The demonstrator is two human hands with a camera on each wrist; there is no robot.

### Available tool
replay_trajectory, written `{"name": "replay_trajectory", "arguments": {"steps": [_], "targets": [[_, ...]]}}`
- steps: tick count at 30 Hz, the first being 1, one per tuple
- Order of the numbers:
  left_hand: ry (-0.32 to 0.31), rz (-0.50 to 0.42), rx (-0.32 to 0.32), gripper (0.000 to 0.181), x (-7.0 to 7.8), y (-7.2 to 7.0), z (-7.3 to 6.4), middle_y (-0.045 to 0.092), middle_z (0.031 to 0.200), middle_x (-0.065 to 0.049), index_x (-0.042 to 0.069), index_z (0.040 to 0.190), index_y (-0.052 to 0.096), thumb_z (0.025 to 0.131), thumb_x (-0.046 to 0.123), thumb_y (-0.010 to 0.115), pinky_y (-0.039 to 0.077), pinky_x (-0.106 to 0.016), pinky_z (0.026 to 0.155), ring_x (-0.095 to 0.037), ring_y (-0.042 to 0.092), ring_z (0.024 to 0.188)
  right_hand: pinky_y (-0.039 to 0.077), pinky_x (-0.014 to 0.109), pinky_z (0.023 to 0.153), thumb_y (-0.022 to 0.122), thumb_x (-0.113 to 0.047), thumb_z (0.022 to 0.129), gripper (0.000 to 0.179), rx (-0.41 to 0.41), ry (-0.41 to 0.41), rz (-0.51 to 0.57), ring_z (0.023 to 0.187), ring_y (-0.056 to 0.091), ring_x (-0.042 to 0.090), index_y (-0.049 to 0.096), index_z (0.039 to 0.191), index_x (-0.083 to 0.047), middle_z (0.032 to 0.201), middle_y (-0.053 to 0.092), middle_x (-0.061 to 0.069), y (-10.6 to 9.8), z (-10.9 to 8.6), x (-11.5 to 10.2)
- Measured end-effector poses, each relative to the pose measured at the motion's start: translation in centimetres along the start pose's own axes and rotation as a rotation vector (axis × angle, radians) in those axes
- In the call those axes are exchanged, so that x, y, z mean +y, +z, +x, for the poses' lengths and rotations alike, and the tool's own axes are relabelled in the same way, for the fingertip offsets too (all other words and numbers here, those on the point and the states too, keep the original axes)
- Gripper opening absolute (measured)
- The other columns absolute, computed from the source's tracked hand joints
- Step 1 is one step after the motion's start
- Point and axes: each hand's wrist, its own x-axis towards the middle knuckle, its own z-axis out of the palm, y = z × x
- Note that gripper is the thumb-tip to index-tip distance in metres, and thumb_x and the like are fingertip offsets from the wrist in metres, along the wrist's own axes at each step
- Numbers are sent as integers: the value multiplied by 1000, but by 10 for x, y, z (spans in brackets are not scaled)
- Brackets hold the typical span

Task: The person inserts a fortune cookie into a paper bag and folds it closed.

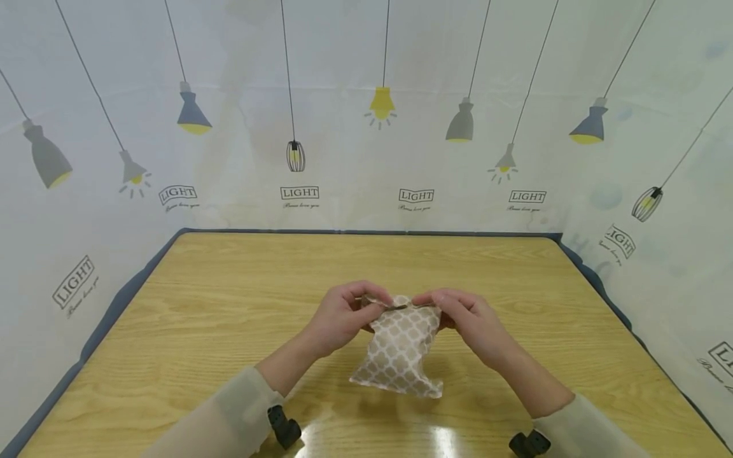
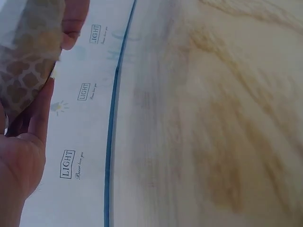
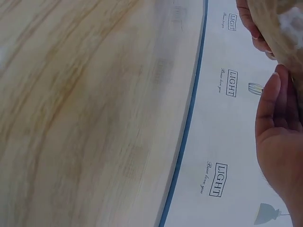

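Observation:
A small beige fabric pouch with a white lattice pattern hangs above the table, its upper edge bunched and a short dark strip showing there. My left hand pinches its upper left corner between thumb and fingers. On the other side, my right hand grips the upper right corner, thumb on the near face. In the left wrist view the pouch shows at the upper left, above the left hand. The right wrist view has only a sliver of the pouch beside the right hand.
A wooden table spreads under both hands, bordered by a dark blue edge. Pale wall cloth printed with lamps and "LIGHT" labels surrounds it on three sides. Small black devices sit at both sleeve cuffs.

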Motion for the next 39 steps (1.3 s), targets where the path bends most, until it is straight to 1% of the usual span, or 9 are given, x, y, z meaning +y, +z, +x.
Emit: {"name": "replay_trajectory", "arguments": {"steps": [4,7,11,14,19,26,29,34,39], "targets": [[-33,5,-3,19,3,1,-1,73,103,-3,4,118,78,104,16,73,66,-35,72,-11,60,73,64,28,87,58,-30,115,37,50,48,-61,104,75,13,78,126,-1,129,78,13,3,2,-1],[-59,41,20,21,3,3,0,72,95,-2,6,117,80,105,22,75,63,-31,68,-12,58,69,64,31,82,65,-26,112,29,58,78,-89,96,73,12,79,126,-5,123,80,12,4,2,-1],[-45,105,43,25,2,6,3,74,102,-10,10,128,77,105,20,75,52,-24,58,-12,54,66,66,38,78,67,-20,110,28,49,111,-95,87,69,15,74,134,-6,115,77,11,4,3,0],[-18,144,38,28,3,8,4,76,112,-13,11,132,76,104,15,74,48,-21,58,-11,53,68,65,39,78,69,-22,109,33,60,151,-111,90,68,17,70,139,-8,114,74,12,6,4,-3],[2,186,50,19,4,14,4,79,117,-10,11,122,81,104,11,73,45,-20,60,-10,52,69,63,34,72,74,-28,106,31,46,207,-123,86,69,19,75,130,-9,111,75,12,11,9,-6],[25,165,44,14,1,20,6,79,112,-14,8,115,82,102,12,77,53,-19,61,-5,64,77,57,26,62,78,-19,103,19,67,165,-154,78,65,14,80,116,-6,107,78,12,17,12,-6],[44,208,51,11,1,18,6,81,112,-11,9,110,84,103,13,77,49,-20,58,-7,60,71,56,26,63,77,-18,103,19,60,154,-150,78,64,13,81,117,-5,108,78,12,17,12,-5],[-1,235,77,11,1,13,5,80,112,-7,13,110,85,102,16,79,50,-21,59,-8,59,70,62,29,69,72,-17,106,23,52,198,-106,82,67,15,80,123,-4,110,78,12,14,10,-3],[-117,110,54,18,-3,6,4,79,119,-11,10,117,84,102,18,78,65,-29,69,-10,69,77,63,32,68,72,-15,106,22,77,189,-153,79,68,14,82,123,-5,116,80,15,12,10,-3]]}}
